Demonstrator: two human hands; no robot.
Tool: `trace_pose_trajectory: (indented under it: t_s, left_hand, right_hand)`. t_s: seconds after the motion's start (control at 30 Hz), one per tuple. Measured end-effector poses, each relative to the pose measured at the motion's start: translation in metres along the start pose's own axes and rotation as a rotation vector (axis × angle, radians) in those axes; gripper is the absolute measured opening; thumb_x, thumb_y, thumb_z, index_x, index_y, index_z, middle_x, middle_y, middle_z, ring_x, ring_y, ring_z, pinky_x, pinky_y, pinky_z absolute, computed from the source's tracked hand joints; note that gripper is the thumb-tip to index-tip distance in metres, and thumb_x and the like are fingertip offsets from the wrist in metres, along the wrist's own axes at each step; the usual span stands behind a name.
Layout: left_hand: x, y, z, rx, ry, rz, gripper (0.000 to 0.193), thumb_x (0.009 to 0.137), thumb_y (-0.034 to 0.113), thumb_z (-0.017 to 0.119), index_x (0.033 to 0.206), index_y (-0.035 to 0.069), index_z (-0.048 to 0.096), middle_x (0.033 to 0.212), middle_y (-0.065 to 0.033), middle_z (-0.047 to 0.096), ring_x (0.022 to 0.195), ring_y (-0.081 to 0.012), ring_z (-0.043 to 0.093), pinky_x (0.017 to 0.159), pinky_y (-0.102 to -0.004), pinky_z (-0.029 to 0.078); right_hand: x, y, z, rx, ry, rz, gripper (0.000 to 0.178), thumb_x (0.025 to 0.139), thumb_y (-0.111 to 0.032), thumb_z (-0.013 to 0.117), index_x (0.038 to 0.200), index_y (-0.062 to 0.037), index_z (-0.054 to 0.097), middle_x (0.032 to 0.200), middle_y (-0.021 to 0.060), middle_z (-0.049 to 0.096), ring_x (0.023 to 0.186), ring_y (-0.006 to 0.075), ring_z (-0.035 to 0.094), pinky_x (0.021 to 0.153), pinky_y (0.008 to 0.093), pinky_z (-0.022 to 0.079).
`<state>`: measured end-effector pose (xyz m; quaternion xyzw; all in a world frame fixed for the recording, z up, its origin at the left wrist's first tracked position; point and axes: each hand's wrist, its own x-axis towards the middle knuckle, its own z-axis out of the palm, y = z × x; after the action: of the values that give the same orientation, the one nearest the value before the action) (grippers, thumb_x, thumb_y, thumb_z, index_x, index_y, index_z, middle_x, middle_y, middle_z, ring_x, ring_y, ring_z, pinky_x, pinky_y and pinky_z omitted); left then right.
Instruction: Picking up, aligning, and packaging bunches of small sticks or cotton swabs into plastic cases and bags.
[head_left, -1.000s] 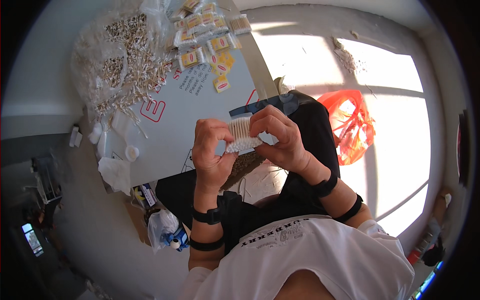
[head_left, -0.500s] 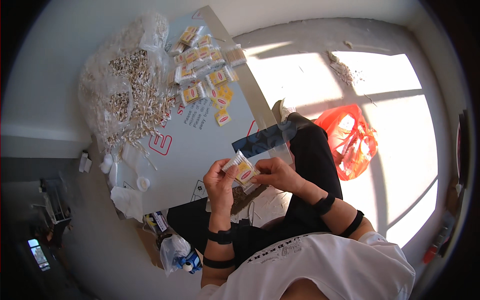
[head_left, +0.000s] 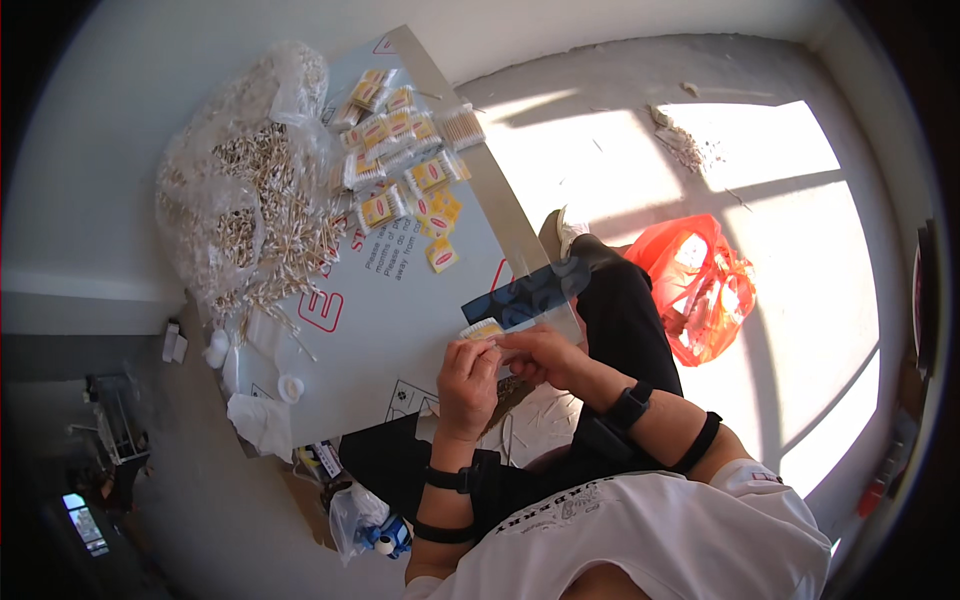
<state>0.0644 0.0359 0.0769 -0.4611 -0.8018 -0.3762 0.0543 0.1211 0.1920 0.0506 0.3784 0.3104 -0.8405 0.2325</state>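
My left hand (head_left: 466, 388) is closed around a small clear packet of cotton swabs (head_left: 482, 328) with a yellow label; only its top shows above the fingers. My right hand (head_left: 548, 357) pinches at the packet's right side, its fingers meeting those of the left. Both hands are over the near edge of the table, close to a dark blue patterned strip (head_left: 510, 298). Beyond them, several filled swab packets (head_left: 380, 208) are heaped on the table, next to loose yellow label cards (head_left: 441, 254).
A big clear plastic bag (head_left: 190, 170) spills loose cotton swabs (head_left: 290, 190) over the table's (head_left: 365, 345) left side. A white tissue (head_left: 262, 425) and a small round lid (head_left: 290, 388) lie near its left corner. On the floor at right stands a red plastic bag (head_left: 690, 290).
The packet has been tipped and drawn down between my hands, so its label is now mostly hidden. My left hand has turned inward, and the two hands have come closer together.
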Motion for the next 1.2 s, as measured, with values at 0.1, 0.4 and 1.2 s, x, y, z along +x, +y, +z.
trace_pose_trajectory:
  t_s: [0.1,0.4,1.2]
  left_hand:
    - [0.007,-0.007,-0.001,-0.017,0.073,-0.068,0.018,0.072,-0.007,0.069,0.085,0.001,0.06,0.089,-0.0099,0.059,0.083,-0.0305,0.057,0.07,-0.0379,0.05]
    - [0.034,-0.009,-0.013,-0.088,0.053,-0.108,0.017,0.072,-0.009,0.067,0.082,0.0,0.057,0.086,-0.0114,0.056,0.08,-0.0307,0.056,0.069,-0.04,0.048]
    - [-0.021,-0.093,-0.054,0.054,0.136,-0.368,0.011,0.074,-0.004,0.062,0.079,0.003,0.055,0.079,-0.0093,0.056,0.079,-0.0291,0.057,0.065,-0.0384,0.05]
  right_hand:
    - [-0.01,-0.002,0.003,-0.485,0.167,-0.535,0.027,0.084,-0.024,0.074,0.089,-0.0005,0.062,0.065,0.0051,0.054,0.052,0.0119,0.051,0.045,0.0251,0.039]
    - [-0.008,-0.033,0.012,-1.219,0.002,-1.495,0.017,0.078,0.0,0.066,0.091,0.0014,0.055,0.088,0.0121,0.055,0.074,0.0305,0.06,0.06,0.038,0.05]
    - [0.075,-0.193,0.139,-0.889,0.229,-1.68,0.004,0.093,0.0,0.056,0.091,0.0007,0.052,0.096,0.0115,0.06,0.075,0.0205,0.069,0.066,0.0292,0.056]
